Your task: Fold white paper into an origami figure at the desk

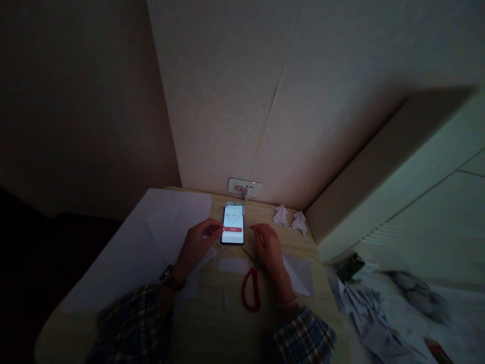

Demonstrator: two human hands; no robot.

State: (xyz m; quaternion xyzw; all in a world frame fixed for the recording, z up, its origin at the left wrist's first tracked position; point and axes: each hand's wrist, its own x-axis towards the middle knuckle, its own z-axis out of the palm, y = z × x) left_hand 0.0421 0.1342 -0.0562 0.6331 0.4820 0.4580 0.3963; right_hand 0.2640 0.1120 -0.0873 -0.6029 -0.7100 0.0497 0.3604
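A lit phone (pixel 232 225) lies flat on the wooden table (pixel 212 313) near the wall. My left hand (pixel 198 244) rests just left of it, fingers curled, fingertips close to the phone's lower left edge and over white paper. My right hand (pixel 267 245) lies to the right of the phone, fingers bent down onto the table near the blades of red-handled scissors (pixel 250 288). A small white paper piece (pixel 232 265) sits between my hands. What either hand holds, if anything, is too dark to make out.
Large white sheets (pixel 151 237) cover the table's left side. Two folded paper shapes (pixel 290 218) stand at the back right, another folded sheet (pixel 301 274) by my right wrist. A wall socket (pixel 244 188) is behind the phone. Paper scraps (pixel 371 318) litter the surface to the right.
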